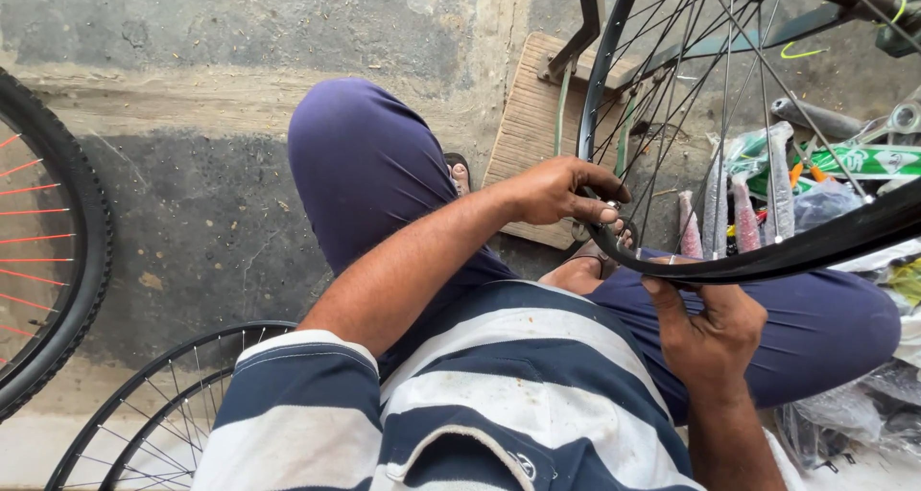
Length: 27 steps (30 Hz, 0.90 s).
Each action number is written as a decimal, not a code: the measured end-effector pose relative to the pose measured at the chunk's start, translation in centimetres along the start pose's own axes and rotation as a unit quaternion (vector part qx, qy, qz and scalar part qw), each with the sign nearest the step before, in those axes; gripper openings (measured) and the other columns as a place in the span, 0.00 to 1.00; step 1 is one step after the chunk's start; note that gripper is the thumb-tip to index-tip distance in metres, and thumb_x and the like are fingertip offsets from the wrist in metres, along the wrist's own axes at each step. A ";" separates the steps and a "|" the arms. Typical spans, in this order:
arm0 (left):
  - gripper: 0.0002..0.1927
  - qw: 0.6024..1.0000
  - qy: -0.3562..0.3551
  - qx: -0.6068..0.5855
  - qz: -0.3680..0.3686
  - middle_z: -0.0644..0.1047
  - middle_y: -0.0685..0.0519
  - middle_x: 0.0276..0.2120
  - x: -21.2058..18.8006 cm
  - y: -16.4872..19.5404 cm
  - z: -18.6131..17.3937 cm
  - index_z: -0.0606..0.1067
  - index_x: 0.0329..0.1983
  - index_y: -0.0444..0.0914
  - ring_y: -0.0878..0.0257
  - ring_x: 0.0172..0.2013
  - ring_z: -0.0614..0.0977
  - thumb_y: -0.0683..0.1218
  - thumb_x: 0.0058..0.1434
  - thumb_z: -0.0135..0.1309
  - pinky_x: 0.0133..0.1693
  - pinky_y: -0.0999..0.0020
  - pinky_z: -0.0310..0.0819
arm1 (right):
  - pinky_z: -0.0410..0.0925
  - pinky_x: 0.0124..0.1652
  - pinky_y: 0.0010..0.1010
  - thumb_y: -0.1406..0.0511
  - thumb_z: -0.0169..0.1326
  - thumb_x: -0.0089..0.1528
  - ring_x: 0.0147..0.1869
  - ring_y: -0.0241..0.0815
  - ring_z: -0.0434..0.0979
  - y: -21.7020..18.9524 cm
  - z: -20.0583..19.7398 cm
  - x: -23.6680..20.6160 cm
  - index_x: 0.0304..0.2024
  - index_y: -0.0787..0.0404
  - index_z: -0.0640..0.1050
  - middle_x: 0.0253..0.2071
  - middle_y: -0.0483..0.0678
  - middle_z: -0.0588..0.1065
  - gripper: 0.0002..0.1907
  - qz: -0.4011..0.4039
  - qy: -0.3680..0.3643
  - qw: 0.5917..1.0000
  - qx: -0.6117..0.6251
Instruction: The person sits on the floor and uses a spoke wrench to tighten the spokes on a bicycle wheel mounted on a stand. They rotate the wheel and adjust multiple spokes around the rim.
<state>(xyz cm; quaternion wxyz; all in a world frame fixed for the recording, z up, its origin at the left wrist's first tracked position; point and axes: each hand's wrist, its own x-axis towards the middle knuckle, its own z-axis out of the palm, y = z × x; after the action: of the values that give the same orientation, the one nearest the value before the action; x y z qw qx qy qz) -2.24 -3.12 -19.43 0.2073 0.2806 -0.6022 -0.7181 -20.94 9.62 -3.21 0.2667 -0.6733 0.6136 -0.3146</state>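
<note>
A black bicycle wheel rim [614,88] stands nearly upright above the seated person's lap, its thin silver spokes [729,98] fanning from a hub near the top edge of the view down to the curved lower edge. That lower arc sweeps from upper left, dips over the knees and rises out to the right, its dark glossy surface catching a line of light. The left hand [566,192] pinches the rim at its lower left bend, fingertips closed around a small metal fitting [610,206] there. The right hand [705,328] grips the rim's underside from below, fingers hooked over the edge.
</note>
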 end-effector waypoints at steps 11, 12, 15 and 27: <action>0.25 0.985 0.081 0.150 0.005 0.84 0.47 0.38 -0.4 2.0 0.4 0.77 0.46 0.36 0.54 0.42 0.86 0.60 0.58 0.65 0.44 0.60 0.80 | 0.71 0.38 0.26 0.69 0.64 0.66 0.42 0.42 0.84 0.6 0.4 -0.2 0.48 0.64 0.82 0.40 0.51 0.82 0.09 -0.037 0.002 0.997 -0.062; 0.25 0.983 0.087 0.162 0.005 0.84 0.47 0.37 -0.5 2.2 0.4 0.77 0.45 0.36 0.54 0.41 0.86 0.60 0.57 0.66 0.43 0.60 0.80 | 0.72 0.38 0.26 0.69 0.64 0.66 0.42 0.41 0.84 0.5 0.4 -0.2 0.48 0.63 0.82 0.41 0.51 0.82 0.09 -0.042 0.003 0.997 -0.061; 0.25 0.982 0.092 0.165 0.014 0.84 0.47 0.37 -0.4 2.6 0.1 0.78 0.42 0.35 0.55 0.39 0.87 0.59 0.54 0.68 0.41 0.61 0.80 | 0.72 0.40 0.25 0.69 0.64 0.67 0.41 0.40 0.84 0.2 0.3 0.0 0.49 0.63 0.82 0.42 0.52 0.82 0.09 -0.049 0.003 0.997 -0.053; 0.25 0.999 -0.004 0.023 -0.046 0.85 0.50 0.45 0.0 1.9 -1.1 0.80 0.52 0.39 0.60 0.46 0.87 0.55 0.54 0.67 0.50 0.66 0.81 | 0.74 0.44 0.25 0.69 0.64 0.68 0.46 0.40 0.84 0.1 0.3 -0.3 0.51 0.63 0.81 0.43 0.51 0.82 0.09 -0.044 0.015 0.999 -0.028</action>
<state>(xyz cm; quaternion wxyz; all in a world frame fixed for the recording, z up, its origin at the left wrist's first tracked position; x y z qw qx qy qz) -1.56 -4.27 -17.72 0.1647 0.3097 -0.6057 -0.7142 -20.82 9.86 -3.54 0.2247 -0.7022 0.5957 -0.3187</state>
